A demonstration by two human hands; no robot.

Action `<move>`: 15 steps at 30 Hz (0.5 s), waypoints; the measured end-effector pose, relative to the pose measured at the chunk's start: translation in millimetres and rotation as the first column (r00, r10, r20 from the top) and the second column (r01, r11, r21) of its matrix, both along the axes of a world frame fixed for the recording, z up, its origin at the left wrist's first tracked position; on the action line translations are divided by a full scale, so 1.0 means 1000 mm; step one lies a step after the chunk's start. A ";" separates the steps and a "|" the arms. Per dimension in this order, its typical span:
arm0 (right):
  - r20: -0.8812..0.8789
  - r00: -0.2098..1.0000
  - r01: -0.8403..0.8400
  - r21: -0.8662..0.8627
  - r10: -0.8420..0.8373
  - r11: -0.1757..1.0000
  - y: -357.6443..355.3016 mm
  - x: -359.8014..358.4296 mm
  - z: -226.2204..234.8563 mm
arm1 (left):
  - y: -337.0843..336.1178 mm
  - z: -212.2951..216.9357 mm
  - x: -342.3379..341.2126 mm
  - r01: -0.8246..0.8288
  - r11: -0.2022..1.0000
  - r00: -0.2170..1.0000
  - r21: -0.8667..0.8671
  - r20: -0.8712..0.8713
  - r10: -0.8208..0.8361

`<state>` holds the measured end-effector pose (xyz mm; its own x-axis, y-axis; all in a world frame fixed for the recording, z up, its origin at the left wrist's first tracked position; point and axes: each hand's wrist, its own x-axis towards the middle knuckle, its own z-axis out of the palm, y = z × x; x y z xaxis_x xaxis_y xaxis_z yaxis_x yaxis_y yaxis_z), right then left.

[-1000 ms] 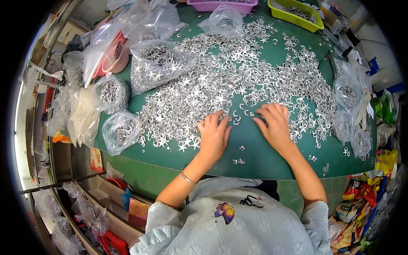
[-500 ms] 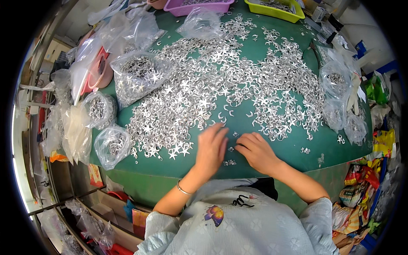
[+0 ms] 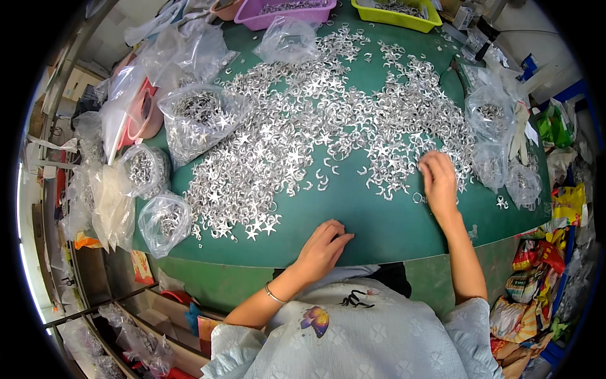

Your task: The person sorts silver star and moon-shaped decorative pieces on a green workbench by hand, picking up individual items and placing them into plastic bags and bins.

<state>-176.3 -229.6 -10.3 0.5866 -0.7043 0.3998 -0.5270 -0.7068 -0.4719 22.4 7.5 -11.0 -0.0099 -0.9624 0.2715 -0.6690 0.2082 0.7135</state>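
My left hand (image 3: 323, 251) rests low on the green table near its front edge. Its fingers are bent and held together; whatever may be under or in them is hidden. Farther to the right, my right hand (image 3: 440, 184) reaches to the near edge of a wide pile of small silver metal pieces (image 3: 278, 136), star-shaped, crescent-shaped and ring-like. Its fingertips are drawn together at the pile, and I cannot see what is between them. A loose ring (image 3: 417, 198) lies just left of that hand. A few crescents (image 3: 322, 182) lie apart from the pile, beyond my left hand.
Clear plastic bags of silver pieces, including a large one (image 3: 201, 120), line the left side. More bags (image 3: 491, 114) stand at the right. A purple tray (image 3: 252, 22) and a yellow-green tray (image 3: 398, 21) sit at the far edge. Packets (image 3: 533, 259) fill the lower right.
My right hand has moved right and away from me to the pile. My left hand has come nearer the front edge. Small loose pieces by my hands no longer show there.
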 end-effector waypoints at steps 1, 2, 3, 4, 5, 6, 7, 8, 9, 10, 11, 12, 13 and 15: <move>0.043 0.996 0.077 -0.077 -0.074 0.994 -0.005 0.002 0.002 | 0.000 -0.001 0.000 0.003 1.000 1.000 0.003 -0.011 -0.003; 0.046 0.994 0.106 -0.096 -0.102 0.990 -0.005 0.001 0.005 | 0.001 -0.001 -0.001 0.002 1.000 1.000 0.010 -0.022 -0.001; 0.048 0.990 0.134 -0.115 -0.129 0.984 -0.001 0.003 0.012 | 0.001 -0.001 -0.001 -0.002 1.000 0.999 0.018 -0.034 0.003; 0.052 0.986 0.162 -0.133 -0.156 0.978 0.003 0.006 0.017 | 0.000 -0.001 -0.001 -0.004 1.000 0.999 0.027 -0.045 0.006; 0.057 0.996 0.077 -0.146 -0.069 0.986 0.010 0.008 0.019 | -0.003 0.001 0.000 -0.013 1.000 1.000 0.022 -0.012 0.014; -0.013 1.000 -0.009 -0.075 0.008 0.997 0.021 0.009 0.019 | -0.012 0.006 0.002 -0.019 1.000 1.000 0.015 0.018 0.019; -0.083 0.995 -0.070 -0.089 0.062 0.994 0.031 0.012 0.019 | -0.022 0.012 0.003 -0.028 1.000 0.998 0.009 0.052 0.027; -0.154 0.982 -0.130 -0.099 0.114 0.987 0.038 0.014 0.018 | -0.034 0.016 0.003 -0.042 0.999 0.997 0.001 0.072 0.042; -0.193 0.976 -0.127 -0.101 0.106 0.987 0.039 0.012 0.013 | -0.049 0.020 0.000 -0.057 0.998 0.994 -0.008 0.092 0.058; -0.163 0.986 -0.061 -0.123 0.041 0.991 0.034 0.007 0.010 | -0.064 0.022 -0.004 -0.072 0.997 0.991 -0.019 0.108 0.073; -0.131 0.991 0.005 -0.142 -0.024 0.990 0.025 -0.001 0.008 | -0.081 0.021 -0.006 -0.044 0.996 0.983 -0.081 0.176 0.058; -0.101 0.990 0.079 -0.158 -0.096 0.984 0.017 -0.009 0.006 | -0.099 0.019 -0.009 -0.005 0.990 0.970 -0.139 0.241 0.038; -0.056 0.987 0.138 -0.151 -0.148 0.979 0.011 -0.012 0.007 | -0.112 0.017 -0.011 0.033 0.980 0.951 -0.196 0.307 0.030; -0.001 0.986 0.168 -0.095 -0.169 0.981 0.007 -0.017 0.008 | -0.128 0.002 -0.011 0.056 0.986 0.931 -0.155 0.364 0.004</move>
<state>-193.7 -222.2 -2.8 0.4669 -0.7526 0.4644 -0.6462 -0.6488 -0.4018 11.2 -120.9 -9.5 -0.1610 -0.9046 0.3948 -0.8679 0.3202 0.3797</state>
